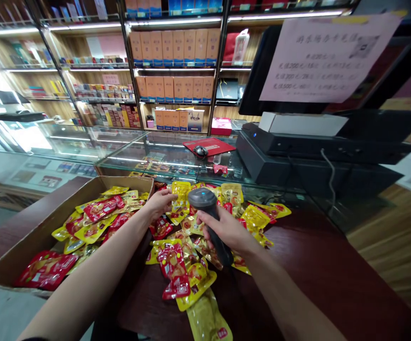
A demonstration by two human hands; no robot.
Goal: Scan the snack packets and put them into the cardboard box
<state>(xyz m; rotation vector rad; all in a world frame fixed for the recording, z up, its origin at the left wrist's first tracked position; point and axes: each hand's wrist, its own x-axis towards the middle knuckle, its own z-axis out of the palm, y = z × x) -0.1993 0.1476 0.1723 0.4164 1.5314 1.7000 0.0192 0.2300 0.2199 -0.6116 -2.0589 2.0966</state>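
Note:
My right hand (pixel 227 229) is wrapped round the handle of a dark barcode scanner (pixel 202 199), whose head shows a small blue light. Just left of the scanner, my left hand (pixel 161 203) pinches the left edge of a yellow snack packet (pixel 181 196), held upright. Beneath and around both hands lies a loose pile of red and yellow packets, among them a red packet (pixel 172 263) and a yellow-green packet (pixel 209 315) nearest to me. An open cardboard box (pixel 95 183) at the left holds several more packets.
Behind the pile is a glass display counter (pixel 148 149) with a red mat (pixel 218 146) and a mouse (pixel 200 151). A black register terminal (pixel 315 156) with a paper sign (pixel 326 57) stands at the right. Lit shelves of boxes (pixel 175 47) line the back.

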